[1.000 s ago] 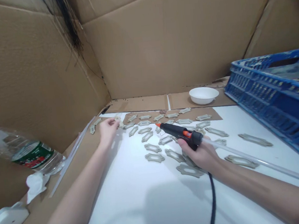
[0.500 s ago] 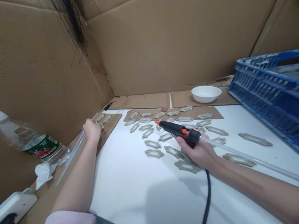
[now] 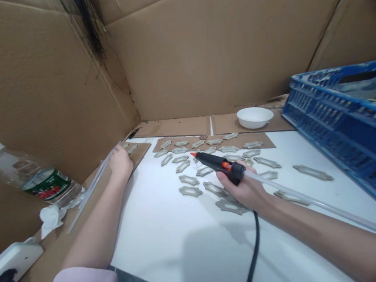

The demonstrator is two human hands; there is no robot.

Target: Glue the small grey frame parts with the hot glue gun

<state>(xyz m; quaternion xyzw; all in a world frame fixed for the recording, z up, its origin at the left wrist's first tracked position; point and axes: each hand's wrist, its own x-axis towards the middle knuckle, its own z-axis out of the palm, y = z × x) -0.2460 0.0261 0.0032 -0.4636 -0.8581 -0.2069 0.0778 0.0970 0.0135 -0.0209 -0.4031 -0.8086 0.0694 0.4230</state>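
The right hand [image 3: 241, 193] closes firmly around a black hot glue gun with an orange tip [image 3: 215, 161], a long clear glue stick [image 3: 313, 202] extending from its rear. Beige scalloped frame-shaped pieces [image 3: 190, 191] lie scattered just beyond on a white sheet [image 3: 157, 237]. The left hand [image 3: 121, 163] rests on brown cardboard [image 3: 137, 151]; whether it holds anything cannot be told.

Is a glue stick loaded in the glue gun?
Loaded: a long clear glue stick enters the rear of the glue gun in the right hand.
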